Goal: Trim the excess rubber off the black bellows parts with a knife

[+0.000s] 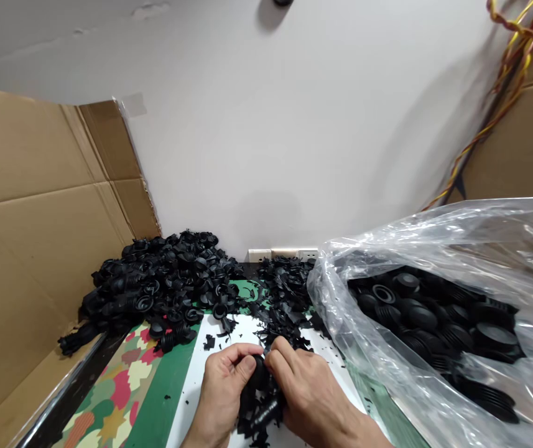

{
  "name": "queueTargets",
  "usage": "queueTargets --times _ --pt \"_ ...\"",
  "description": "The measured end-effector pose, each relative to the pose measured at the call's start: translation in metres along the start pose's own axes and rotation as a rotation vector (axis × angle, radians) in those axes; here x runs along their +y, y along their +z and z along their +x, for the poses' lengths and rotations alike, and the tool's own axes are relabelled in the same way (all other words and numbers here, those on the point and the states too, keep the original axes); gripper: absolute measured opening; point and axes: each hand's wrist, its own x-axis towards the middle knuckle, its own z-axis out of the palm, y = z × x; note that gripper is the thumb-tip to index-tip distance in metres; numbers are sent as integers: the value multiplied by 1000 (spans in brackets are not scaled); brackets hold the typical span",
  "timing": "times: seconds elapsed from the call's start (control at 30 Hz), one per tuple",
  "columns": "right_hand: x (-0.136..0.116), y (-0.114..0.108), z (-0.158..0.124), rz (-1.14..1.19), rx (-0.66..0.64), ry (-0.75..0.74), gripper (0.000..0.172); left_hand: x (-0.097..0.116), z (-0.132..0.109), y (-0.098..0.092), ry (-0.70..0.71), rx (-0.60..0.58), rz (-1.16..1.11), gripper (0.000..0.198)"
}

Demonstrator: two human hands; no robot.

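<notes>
The round, black, rubber-looking piece [259,374] sits between 2 hands above the green, white and camouflage-patterned desk [157,401]. The left hand [222,387] pinches its edge; the right hand [310,389] curls beside it, grip hidden. Probably light, flexible, hardly fragile; the rim seems the best hold.
</notes>
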Motion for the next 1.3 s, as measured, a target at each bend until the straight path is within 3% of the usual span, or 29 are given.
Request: queueTargets --times 0.1,0.2,0.37,0.5,0.63,0.77,0.9,1.07,1.3 --pt "-3 5 -1 -53 2 36 22 1 0 2 -9 -22 -48 33" --pt "3 12 0 -32 29 170 20 1 -1 4 -10 -38 -99 34" --pt "27 8 6 139 80 546 15 0 -4 3 -65 -69 -190 31" --pt "36 -3 4 274 105 697 14 1 -5 2 -65 -37 -248 29" --pt "30 -7 2 502 65 799 16 0 -4 2 -69 -45 -266 26" --pt "21 -9 4 648 55 745 18 -1 -4 -1 -65 -48 -252 23" --pt "15 -10 6 650 80 473 20 0 -4 -2 -67 -54 -229 25" --pt "10 -10 3 439 -16 166 30 0 -2 -2 -45 -35 -166 29" --pt "-1 -5 1 104 -4 -37 29 1 -3 -1 -80 -77 -186 28"
